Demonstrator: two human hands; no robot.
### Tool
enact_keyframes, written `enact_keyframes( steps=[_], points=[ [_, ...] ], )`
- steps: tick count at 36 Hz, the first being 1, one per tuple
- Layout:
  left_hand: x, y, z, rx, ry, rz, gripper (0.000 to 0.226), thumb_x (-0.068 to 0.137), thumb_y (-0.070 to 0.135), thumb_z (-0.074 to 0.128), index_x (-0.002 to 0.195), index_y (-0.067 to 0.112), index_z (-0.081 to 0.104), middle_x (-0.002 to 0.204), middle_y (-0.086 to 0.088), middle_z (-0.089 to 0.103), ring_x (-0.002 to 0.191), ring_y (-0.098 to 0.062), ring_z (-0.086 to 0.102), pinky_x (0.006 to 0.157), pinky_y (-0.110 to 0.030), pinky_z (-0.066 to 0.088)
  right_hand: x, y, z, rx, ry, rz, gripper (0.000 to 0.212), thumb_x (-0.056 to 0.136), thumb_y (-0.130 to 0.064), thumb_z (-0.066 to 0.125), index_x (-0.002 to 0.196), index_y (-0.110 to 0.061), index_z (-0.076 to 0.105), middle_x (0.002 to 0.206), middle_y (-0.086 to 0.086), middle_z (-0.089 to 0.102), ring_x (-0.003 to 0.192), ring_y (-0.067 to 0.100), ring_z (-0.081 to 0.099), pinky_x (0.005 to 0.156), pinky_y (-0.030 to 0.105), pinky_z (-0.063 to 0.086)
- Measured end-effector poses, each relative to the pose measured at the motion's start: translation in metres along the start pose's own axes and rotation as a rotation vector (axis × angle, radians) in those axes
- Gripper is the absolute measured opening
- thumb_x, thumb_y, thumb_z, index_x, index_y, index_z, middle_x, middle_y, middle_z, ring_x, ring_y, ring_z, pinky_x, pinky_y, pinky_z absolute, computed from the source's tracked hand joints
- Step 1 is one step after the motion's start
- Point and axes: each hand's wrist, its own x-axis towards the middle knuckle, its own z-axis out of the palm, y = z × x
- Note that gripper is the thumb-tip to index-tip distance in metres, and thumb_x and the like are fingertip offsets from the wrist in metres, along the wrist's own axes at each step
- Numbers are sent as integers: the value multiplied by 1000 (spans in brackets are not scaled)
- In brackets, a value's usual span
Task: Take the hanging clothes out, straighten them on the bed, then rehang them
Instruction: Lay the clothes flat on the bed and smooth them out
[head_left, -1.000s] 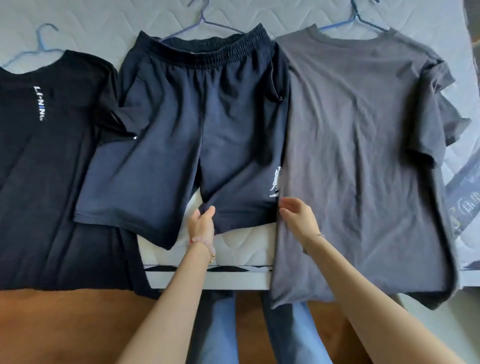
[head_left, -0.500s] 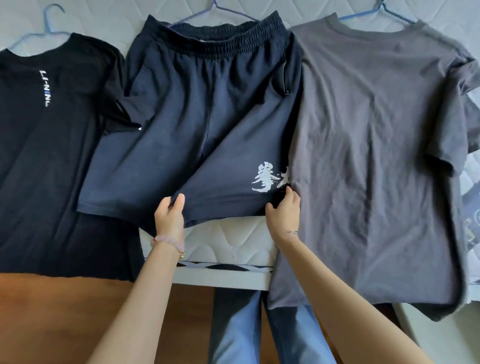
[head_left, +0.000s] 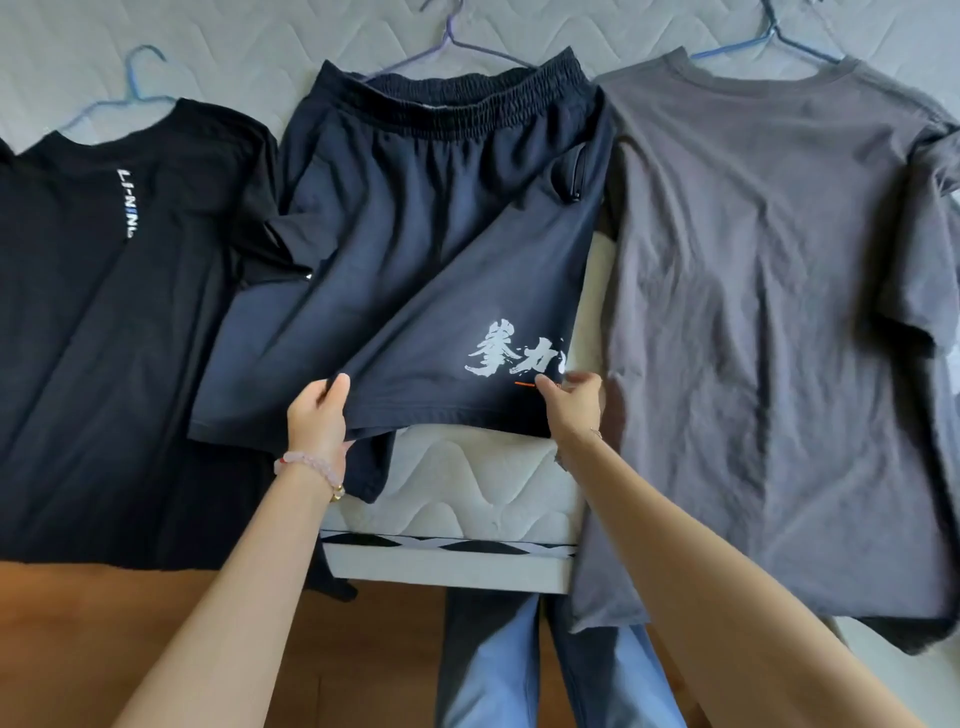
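Note:
Navy shorts with white brush lettering lie in the middle of the bed on a purple hanger. My left hand pinches the hem of the right leg near the crotch. My right hand grips the same leg's hem at its outer corner, just below the lettering. That leg is drawn flat between both hands. A black T-shirt on a blue hanger lies to the left. A grey T-shirt on a blue hanger lies to the right.
The quilted white mattress shows bare below the shorts, with its front edge close to me. Both shirts hang over that edge. Wooden floor and my legs in blue jeans are below.
Both hands took hold of the shorts' right leg hem and spread it to the right, off the grey shirt. The white lettering is now uncovered, and the view moved closer.

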Motion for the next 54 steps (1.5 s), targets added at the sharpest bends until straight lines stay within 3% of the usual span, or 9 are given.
enact_keyframes(
  steps=[3,13,18,24,31,36,42,48,54],
  points=[
    [-5,4,0,-20,-11,-4,18,93,23,55,81,10,55,94,-7,49,89,-19,48,80,-35,49,-1,-10,0,-91,-45,-64,13,87,-23,63,76,-18,59,64,-3,52,77,21,50,56,26,37],
    [-55,-26,3,-79,-170,-38,32,93,21,57,123,13,58,120,-2,65,113,-18,59,101,-43,45,-46,-22,-98,-45,169,-511,16,94,-16,58,81,-13,50,66,-8,47,55,-5,45,57,14,35],
    [-73,-91,42,27,-389,-262,22,93,9,54,110,21,61,123,-2,65,112,-23,61,95,-48,49,-12,18,-139,-298,272,-274,12,92,-21,58,88,-10,58,80,2,56,80,20,53,74,33,43],
    [-76,-127,74,360,-123,-243,25,82,7,63,98,13,46,111,-10,62,95,-30,61,91,-44,51,4,69,-172,-453,249,5,18,81,-19,56,91,-16,70,86,10,73,94,34,65,75,32,46],
    [-96,-140,78,342,-220,-314,23,76,16,71,89,15,52,81,-3,61,89,-30,62,91,-41,48,7,92,-228,-506,349,-80,23,90,-17,53,109,-14,66,114,13,68,109,35,60,88,38,47],
    [-117,-154,101,255,-164,-285,11,80,-1,64,87,0,55,88,-11,57,75,-19,56,64,-23,53,31,96,-299,-654,442,-236,33,89,-11,56,122,-5,56,125,19,55,116,38,50,93,44,43],
    [-150,-169,147,301,-170,-242,29,85,17,67,109,2,59,111,-17,64,109,-33,59,98,-41,45,81,80,-371,-721,384,-291,43,86,-16,65,124,1,53,126,24,52,119,41,46,103,44,34],
    [-181,-171,187,561,-49,-123,54,86,29,65,130,3,47,135,-16,51,123,-36,48,104,-47,40,108,72,-392,-649,295,-262,34,89,-18,62,117,0,54,123,23,55,118,38,50,99,42,40],
    [-184,-170,189,716,50,-113,41,84,30,67,113,3,56,116,-17,63,106,-39,57,91,-47,48,123,72,-424,-554,314,-222,23,96,-15,46,99,-2,65,107,28,67,103,44,60,83,41,47]
  ],
)
